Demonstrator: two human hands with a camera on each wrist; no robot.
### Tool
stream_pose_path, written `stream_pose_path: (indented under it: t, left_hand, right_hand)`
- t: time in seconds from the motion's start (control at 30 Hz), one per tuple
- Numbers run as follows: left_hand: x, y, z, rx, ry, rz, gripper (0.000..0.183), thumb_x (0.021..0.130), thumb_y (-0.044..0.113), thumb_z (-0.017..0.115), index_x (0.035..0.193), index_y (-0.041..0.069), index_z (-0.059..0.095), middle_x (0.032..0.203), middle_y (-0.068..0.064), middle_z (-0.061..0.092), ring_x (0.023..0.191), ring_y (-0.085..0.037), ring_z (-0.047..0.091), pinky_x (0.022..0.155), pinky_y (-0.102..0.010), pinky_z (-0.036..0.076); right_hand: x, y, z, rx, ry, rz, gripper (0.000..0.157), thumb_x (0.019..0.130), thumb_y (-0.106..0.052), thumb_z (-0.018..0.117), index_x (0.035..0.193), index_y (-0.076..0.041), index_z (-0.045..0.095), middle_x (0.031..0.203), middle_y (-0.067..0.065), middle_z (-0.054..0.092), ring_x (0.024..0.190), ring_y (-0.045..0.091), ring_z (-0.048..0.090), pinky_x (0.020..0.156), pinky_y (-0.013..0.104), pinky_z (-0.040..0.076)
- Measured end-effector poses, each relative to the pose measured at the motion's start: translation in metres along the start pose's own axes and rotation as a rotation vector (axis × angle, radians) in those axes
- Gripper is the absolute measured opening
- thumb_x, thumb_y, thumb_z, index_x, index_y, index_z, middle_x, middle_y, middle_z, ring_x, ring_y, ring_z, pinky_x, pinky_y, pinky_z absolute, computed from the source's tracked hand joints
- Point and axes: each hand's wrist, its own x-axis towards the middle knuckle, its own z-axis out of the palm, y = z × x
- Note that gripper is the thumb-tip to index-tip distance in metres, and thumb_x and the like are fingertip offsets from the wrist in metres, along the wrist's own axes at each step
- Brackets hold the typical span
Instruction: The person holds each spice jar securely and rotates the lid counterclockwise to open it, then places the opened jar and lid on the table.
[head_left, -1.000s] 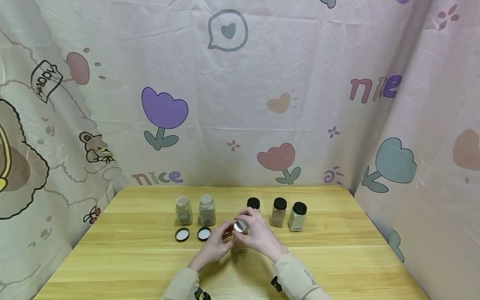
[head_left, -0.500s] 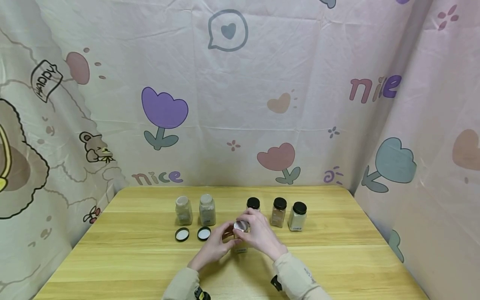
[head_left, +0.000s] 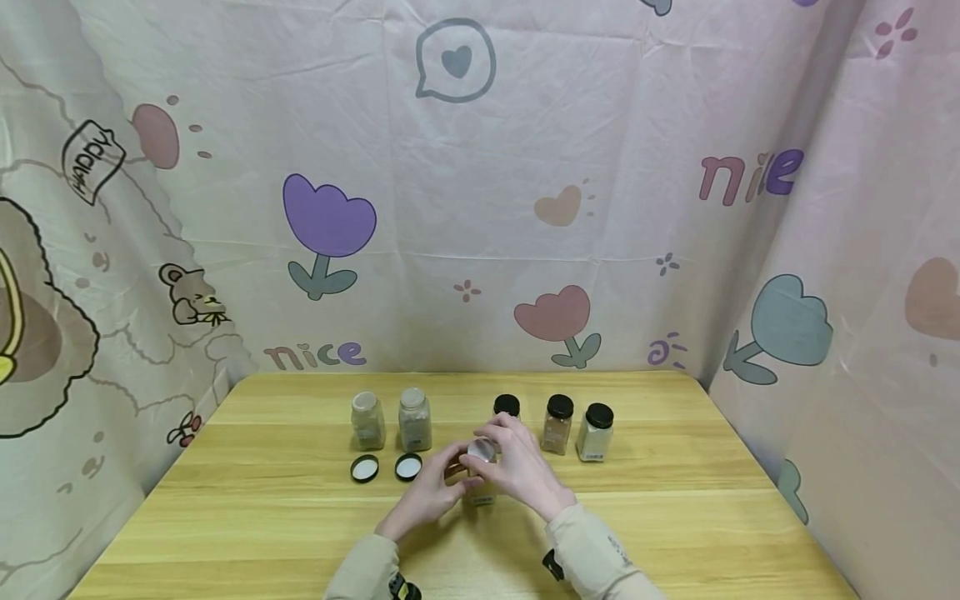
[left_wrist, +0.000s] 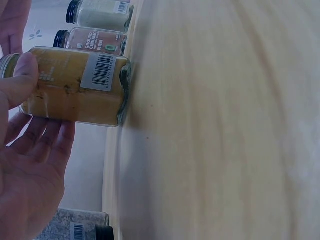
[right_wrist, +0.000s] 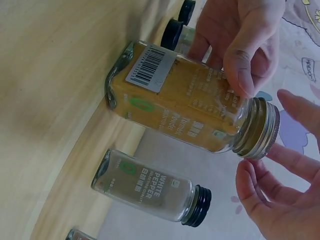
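Observation:
A square glass jar of orange-brown turmeric powder stands between both hands, black lid off, its threaded neck bare. My left hand grips it near the shoulder, thumb across the front. A silvery disc covers its mouth. At that rim, my right hand pinches the disc's edge, thumb on the near side and curled fingers on the far side. Just behind is a white pepper jar with a black lid, partly hidden in the head view.
Two jars with pale tops, one left and one beside it, stand at the back left. Two black lids, a left one and a right one, lie before them. A cinnamon jar and a pale jar stand right.
My right fingers have shifted slightly at the jar's rim, and the silvery disc catches the light differently. The left hand and the jar stay in place.

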Motion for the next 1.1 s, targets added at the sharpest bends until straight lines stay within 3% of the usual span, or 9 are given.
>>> stream_pose_path:
  t: [0.27, 0.63, 0.93, 1.1]
  left_hand:
    - [-0.0002, -0.0017, -0.0002, 0.004, -0.001, 0.024, 0.044, 0.093, 0.01, 0.071, 0.132, -0.002, 0.056, 0.131, -0.02, 0.064, 0.123, -0.037, 0.062, 0.108, -0.039, 0.054]
    - [0.0, -0.0022, -0.0005, -0.005, -0.015, 0.032, 0.047, 0.092, 0.009, 0.07, 0.134, -0.004, 0.054, 0.133, -0.024, 0.062, 0.125, -0.041, 0.061, 0.109, -0.042, 0.052]
    - [-0.0001, -0.0006, -0.001, 0.019, 0.006, 0.013, 0.045, 0.092, 0.012, 0.072, 0.132, -0.002, 0.056, 0.131, -0.019, 0.064, 0.123, -0.038, 0.062, 0.108, -0.041, 0.053]
    - [-0.0002, -0.0014, -0.0004, 0.023, 0.003, 0.009, 0.043, 0.093, 0.01, 0.071, 0.132, -0.002, 0.056, 0.131, -0.019, 0.064, 0.123, -0.036, 0.062, 0.109, -0.041, 0.053]
  right_hand:
    - [0.0026, -0.0009, -0.0003, -0.01, 0.018, -0.013, 0.027, 0.081, -0.025, 0.084, 0.099, -0.006, 0.077, 0.094, 0.003, 0.07, 0.083, 0.018, 0.063, 0.073, 0.024, 0.047]
    - [0.0028, 0.0001, -0.0037, 0.057, -0.071, -0.017, 0.021, 0.081, -0.012, 0.079, 0.102, -0.009, 0.078, 0.104, 0.003, 0.073, 0.092, 0.018, 0.065, 0.082, 0.028, 0.051]
    - [0.001, -0.0025, 0.0007, -0.022, -0.005, 0.021, 0.034, 0.08, -0.03, 0.086, 0.104, -0.008, 0.075, 0.103, 0.003, 0.068, 0.095, 0.017, 0.061, 0.082, 0.031, 0.05]
    - [0.0021, -0.0036, 0.0025, -0.063, -0.013, 0.024, 0.034, 0.079, -0.029, 0.086, 0.103, -0.008, 0.076, 0.099, 0.003, 0.069, 0.09, 0.017, 0.061, 0.079, 0.03, 0.05]
